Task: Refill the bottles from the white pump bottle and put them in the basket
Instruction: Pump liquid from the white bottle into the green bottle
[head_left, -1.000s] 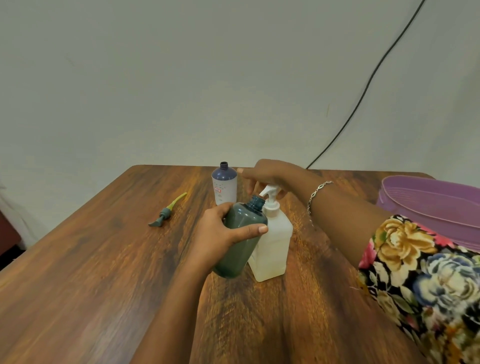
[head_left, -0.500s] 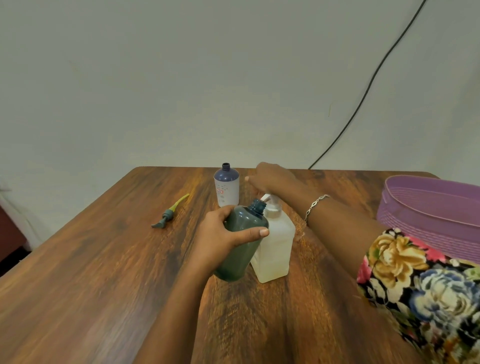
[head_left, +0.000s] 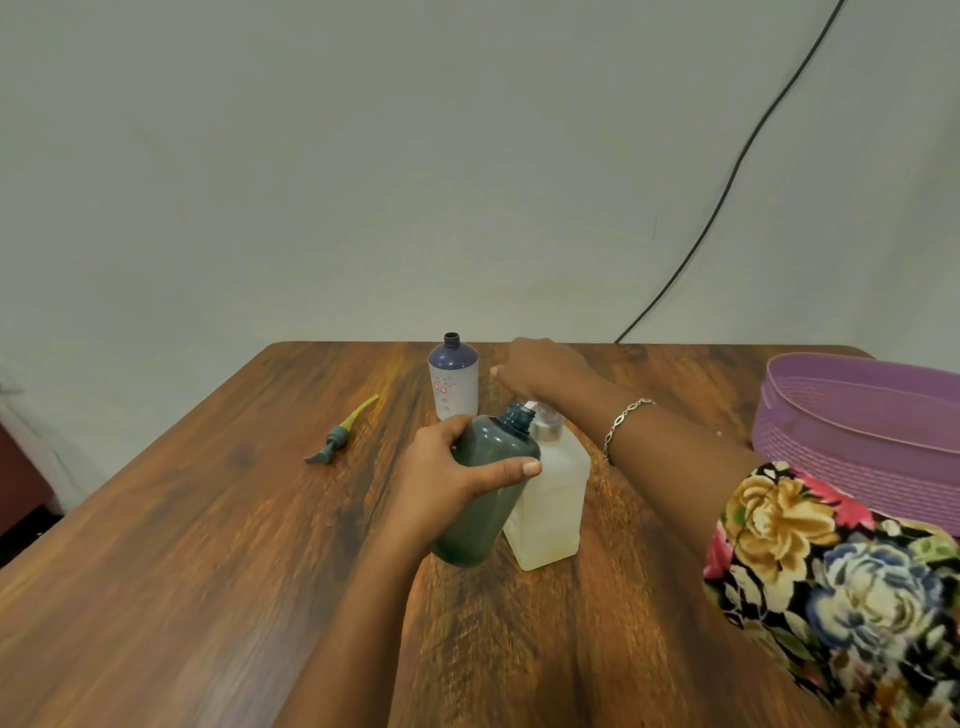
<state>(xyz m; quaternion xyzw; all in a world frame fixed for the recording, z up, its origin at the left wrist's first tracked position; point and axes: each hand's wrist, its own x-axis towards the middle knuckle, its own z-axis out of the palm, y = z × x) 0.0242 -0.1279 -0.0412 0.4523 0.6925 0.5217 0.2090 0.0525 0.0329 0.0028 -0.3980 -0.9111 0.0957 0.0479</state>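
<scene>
Pressing down with the right hand (head_left: 540, 369), fingers flat on the head of the white pump bottle (head_left: 553, 493), lower than a second ago. Gripping the tilted green bottle (head_left: 483, 499) mid-table in the left hand (head_left: 441, 478), neck at the spout. Likely dispensing, with the basket (head_left: 852, 431) off right.

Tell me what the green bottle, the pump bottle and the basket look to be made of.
Green bottle: probably translucent plastic, smooth and semi-glossy; light shows dimly through its dark wall.
Pump bottle: frosted, milky plastic with a matte look; a pale tint shows through low down.
Basket: purple moulded plastic, judging by its even ribbed wall and soft sheen.
</scene>
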